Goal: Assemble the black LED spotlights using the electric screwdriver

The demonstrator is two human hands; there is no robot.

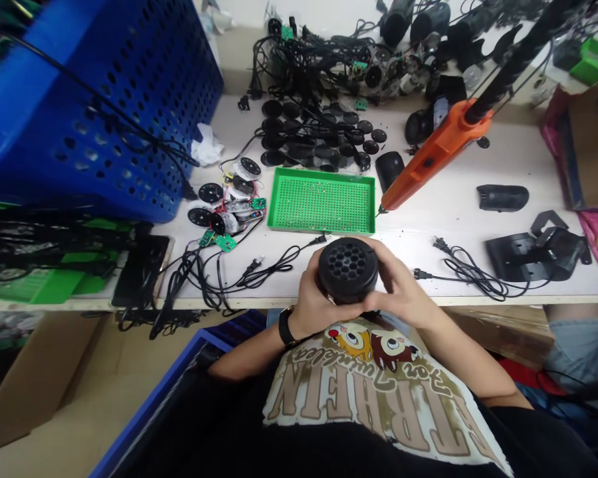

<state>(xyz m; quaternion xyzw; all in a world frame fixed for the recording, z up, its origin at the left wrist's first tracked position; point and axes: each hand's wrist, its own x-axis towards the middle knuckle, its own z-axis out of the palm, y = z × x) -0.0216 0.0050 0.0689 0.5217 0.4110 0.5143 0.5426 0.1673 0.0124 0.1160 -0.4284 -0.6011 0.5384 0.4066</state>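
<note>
A round black housing with a honeycomb grille faces up between my two hands, just off the bench's front edge. My left hand wraps its left side, and my right hand closes round the right side, thumbs near each other at the front. What lies beneath the housing is hidden. Beyond my hands sits a shallow green tray with tiny screws scattered in it. An orange electric screwdriver hangs at a slant, its tip by the tray's right corner.
At left stands a big blue perforated crate. Wired parts with green circuit boards lie beside it. Black discs and tangled cables fill the back. A curved black shell, a plugged cord and a black base rest at right.
</note>
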